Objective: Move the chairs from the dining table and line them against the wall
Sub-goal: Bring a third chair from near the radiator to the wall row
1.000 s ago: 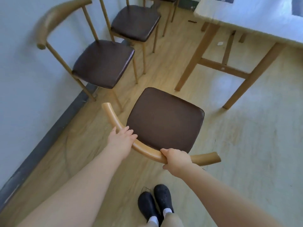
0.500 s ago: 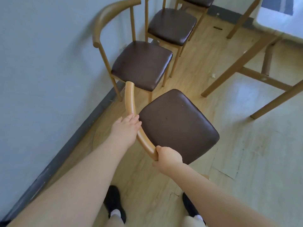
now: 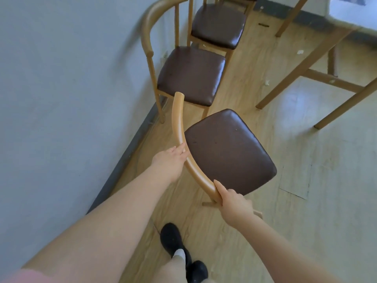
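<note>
A wooden chair with a dark brown seat and a curved tan backrest stands in front of me, turned at an angle to the grey wall. My left hand grips the middle of the backrest. My right hand grips its near end. Two like chairs line the wall beyond it: the nearer one just past the held chair, a further one behind that. The dining table with tan legs stands at the upper right.
A dark skirting board runs along the foot of the wall. My black shoes are on the wood floor below the chair. Pale floor spreads out to the right. Small scraps lie near the table legs.
The held chair has swung so its backrest turns toward the wall, and it sits closer to the nearer lined chair. Both hands keep their grip. My view has shifted left.
</note>
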